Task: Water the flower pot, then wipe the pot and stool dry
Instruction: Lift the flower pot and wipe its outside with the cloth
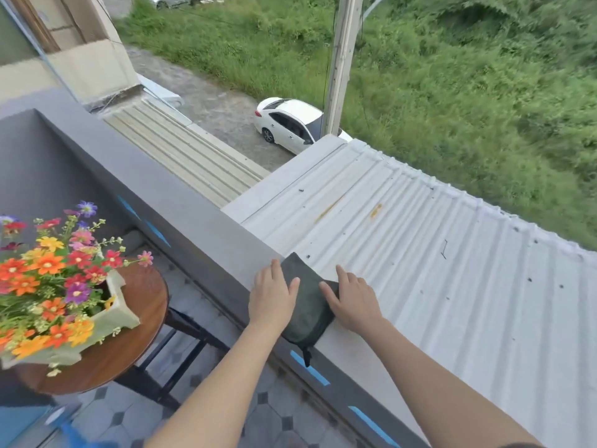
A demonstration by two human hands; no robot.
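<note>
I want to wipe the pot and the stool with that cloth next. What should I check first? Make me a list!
1. Cloth in reach: ok. The cloth lies across the ledge.
2. Left hand on it: ok. The left hand presses flat on its left edge.
3. Right hand on it: ok. The right hand presses flat on its right edge.
4. Cloth safe from slipping: cannot tell. One corner pokes out over the roof.
5. Flower pot steady: ok. The flower pot stands upright on the stool.
6. Stool wet: cannot tell. Its top looks shiny.
</note>
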